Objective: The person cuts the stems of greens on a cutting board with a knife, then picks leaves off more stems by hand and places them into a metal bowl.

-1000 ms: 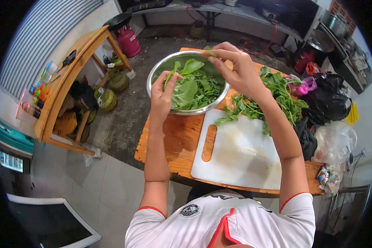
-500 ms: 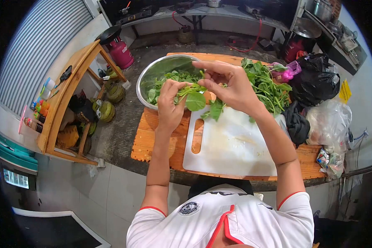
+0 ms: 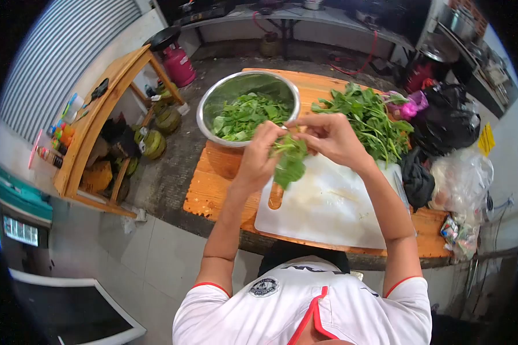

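My left hand (image 3: pixel 260 156) is closed on a small bunch of leafy greens (image 3: pixel 290 163), whose leaves hang over the upper left corner of the white cutting board (image 3: pixel 334 201). Pinched at the stems beside it is my right hand (image 3: pixel 332 140), its fingertips nearly meeting those of the left. Just beyond the left hand stands a metal bowl (image 3: pixel 205 109) with loose green leaves (image 3: pixel 253 115) inside. A larger pile of leafy stems (image 3: pixel 368 118) lies to the right, behind the board.
On the wooden table's (image 3: pixel 213 178) right side are a black plastic bag (image 3: pixel 446 118), a clear bag (image 3: pixel 463 175) and a pink bag (image 3: pixel 410 106). A wooden shelf (image 3: pixel 106 103) stands at the left, near a pink gas cylinder (image 3: pixel 178 66).
Both hands have moved off the bowl's near edge to over the board's corner, bringing the bunch with them. More of the bowl and its leaves shows. The view has shifted slightly.
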A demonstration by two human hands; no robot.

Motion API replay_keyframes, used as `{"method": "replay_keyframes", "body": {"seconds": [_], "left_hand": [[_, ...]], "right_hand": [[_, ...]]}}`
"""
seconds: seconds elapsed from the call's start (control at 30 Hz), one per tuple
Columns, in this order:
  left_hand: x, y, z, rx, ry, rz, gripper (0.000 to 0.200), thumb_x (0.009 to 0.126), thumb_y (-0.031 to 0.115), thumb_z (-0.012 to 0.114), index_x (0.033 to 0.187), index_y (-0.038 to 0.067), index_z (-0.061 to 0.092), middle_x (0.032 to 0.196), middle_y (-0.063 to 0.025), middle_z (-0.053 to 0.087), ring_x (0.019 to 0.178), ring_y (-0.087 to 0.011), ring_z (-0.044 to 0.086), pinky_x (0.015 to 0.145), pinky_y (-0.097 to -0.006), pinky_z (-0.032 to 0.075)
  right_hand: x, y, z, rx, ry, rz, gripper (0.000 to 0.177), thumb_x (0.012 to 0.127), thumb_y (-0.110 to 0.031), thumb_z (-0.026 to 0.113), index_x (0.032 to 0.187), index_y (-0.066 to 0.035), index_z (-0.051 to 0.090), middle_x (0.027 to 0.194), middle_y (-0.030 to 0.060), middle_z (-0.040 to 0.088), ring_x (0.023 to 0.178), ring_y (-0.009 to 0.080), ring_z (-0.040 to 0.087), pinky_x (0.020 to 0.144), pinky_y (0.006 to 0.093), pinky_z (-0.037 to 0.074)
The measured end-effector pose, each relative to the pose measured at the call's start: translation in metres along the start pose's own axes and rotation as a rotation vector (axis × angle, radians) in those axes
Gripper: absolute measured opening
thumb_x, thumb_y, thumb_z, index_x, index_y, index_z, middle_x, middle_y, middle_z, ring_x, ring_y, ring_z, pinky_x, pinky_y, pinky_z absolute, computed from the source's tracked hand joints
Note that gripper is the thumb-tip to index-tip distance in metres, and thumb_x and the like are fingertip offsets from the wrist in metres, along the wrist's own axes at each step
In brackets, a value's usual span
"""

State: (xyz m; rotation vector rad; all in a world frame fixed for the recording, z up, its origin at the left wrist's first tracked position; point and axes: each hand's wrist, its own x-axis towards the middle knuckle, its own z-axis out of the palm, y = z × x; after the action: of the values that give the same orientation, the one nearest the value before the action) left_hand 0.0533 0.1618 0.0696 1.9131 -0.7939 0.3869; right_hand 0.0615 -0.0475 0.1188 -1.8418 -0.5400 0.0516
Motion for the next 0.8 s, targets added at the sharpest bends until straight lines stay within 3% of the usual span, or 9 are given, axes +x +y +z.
{"method": "replay_keyframes", "body": {"seconds": [0.1, 0.23, 0.3, 0.37, 0.4, 0.5, 0.57, 0.7, 0.8], "left_hand": [[-0.013, 0.0, 0.007, -0.054, -0.027, 0.003, 0.023, 0.089, 0.003, 0.059, 0.111, -0.001, 0.058, 0.098, -0.0164, 0.052, 0.097, -0.0359, 0.055, 0.086, -0.0432, 0.045], [-0.032, 0.012, 0.004, -0.283, -0.179, -0.155, 0.024, 0.091, 0.005, 0.058, 0.114, -0.002, 0.056, 0.098, -0.0165, 0.055, 0.095, -0.0333, 0.058, 0.085, -0.0414, 0.046], [-0.047, -0.002, 0.004, -0.681, -0.296, -0.4, 0.029, 0.099, 0.015, 0.056, 0.123, -0.001, 0.056, 0.103, -0.0126, 0.063, 0.097, -0.0227, 0.062, 0.086, -0.0356, 0.048], [-0.059, -0.019, 0.009, -1.173, -0.346, -0.667, 0.036, 0.103, 0.025, 0.056, 0.129, 0.0, 0.055, 0.107, -0.0098, 0.066, 0.099, -0.017, 0.062, 0.087, -0.0324, 0.048], [-0.053, 0.0, 0.002, -0.904, -0.318, -0.743, 0.048, 0.105, 0.037, 0.057, 0.135, 0.0, 0.055, 0.112, -0.0074, 0.067, 0.101, -0.0127, 0.061, 0.09, -0.029, 0.049], [-0.047, -0.015, 0.008, -0.708, -0.596, -0.668, 0.052, 0.105, 0.042, 0.057, 0.135, -0.001, 0.056, 0.113, -0.0069, 0.067, 0.103, -0.0111, 0.061, 0.091, -0.0278, 0.051], [-0.052, -0.028, 0.01, -0.842, -0.539, -0.649, 0.047, 0.105, 0.04, 0.057, 0.13, -0.001, 0.06, 0.112, -0.006, 0.067, 0.101, -0.0107, 0.062, 0.088, -0.0271, 0.052], [-0.05, -0.04, -0.005, -1.2, -0.484, -0.739, 0.047, 0.105, 0.036, 0.058, 0.132, -0.002, 0.061, 0.118, -0.0078, 0.067, 0.102, -0.0131, 0.064, 0.087, -0.027, 0.052], [-0.046, -0.039, -0.007, -1.271, -0.466, -0.702, 0.048, 0.106, 0.04, 0.055, 0.124, -0.003, 0.064, 0.112, -0.01, 0.069, 0.098, -0.0138, 0.067, 0.084, -0.0278, 0.054]], "right_hand": [[-0.01, 0.011, -0.002, -0.224, -0.039, -0.042, 0.018, 0.088, -0.009, 0.073, 0.105, -0.007, 0.08, 0.065, 0.0019, 0.067, 0.055, 0.0031, 0.054, 0.053, 0.0242, 0.043], [-0.017, 0.012, 0.0, -0.138, -0.132, -0.117, 0.012, 0.084, -0.008, 0.078, 0.096, -0.005, 0.081, 0.069, 0.003, 0.07, 0.055, 0.0045, 0.056, 0.054, 0.0241, 0.045], [-0.018, 0.001, -0.003, -0.163, -0.237, -0.059, 0.008, 0.082, -0.004, 0.079, 0.09, -0.003, 0.08, 0.076, 0.0037, 0.075, 0.059, 0.0043, 0.06, 0.055, 0.0226, 0.046], [-0.017, -0.004, -0.002, -0.254, -0.317, -0.104, 0.008, 0.082, -0.012, 0.079, 0.089, -0.007, 0.078, 0.066, 0.0068, 0.069, 0.054, 0.0145, 0.061, 0.055, 0.0301, 0.048], [-0.016, -0.008, -0.001, -0.333, -0.365, -0.117, 0.007, 0.083, -0.012, 0.078, 0.087, -0.007, 0.077, 0.066, 0.0085, 0.069, 0.055, 0.0178, 0.062, 0.056, 0.0318, 0.049], [-0.012, -0.005, 0.004, -0.519, -0.465, -0.147, 0.007, 0.082, -0.011, 0.075, 0.084, -0.005, 0.073, 0.067, 0.0136, 0.067, 0.06, 0.0297, 0.066, 0.059, 0.0386, 0.052], [-0.006, -0.005, 0.005, -0.536, -0.507, -0.194, 0.007, 0.081, -0.01, 0.075, 0.084, -0.005, 0.073, 0.067, 0.0132, 0.067, 0.061, 0.0311, 0.066, 0.059, 0.0395, 0.052], [0.009, -0.015, -0.012, -0.411, -0.568, -0.066, 0.009, 0.084, -0.008, 0.078, 0.092, -0.005, 0.078, 0.066, 0.0042, 0.066, 0.055, 0.0142, 0.061, 0.055, 0.0286, 0.05], [0.013, -0.013, -0.016, -0.41, -0.545, 0.001, 0.009, 0.084, -0.009, 0.078, 0.091, -0.004, 0.078, 0.063, 0.0031, 0.064, 0.053, 0.012, 0.056, 0.055, 0.0284, 0.047]]}}
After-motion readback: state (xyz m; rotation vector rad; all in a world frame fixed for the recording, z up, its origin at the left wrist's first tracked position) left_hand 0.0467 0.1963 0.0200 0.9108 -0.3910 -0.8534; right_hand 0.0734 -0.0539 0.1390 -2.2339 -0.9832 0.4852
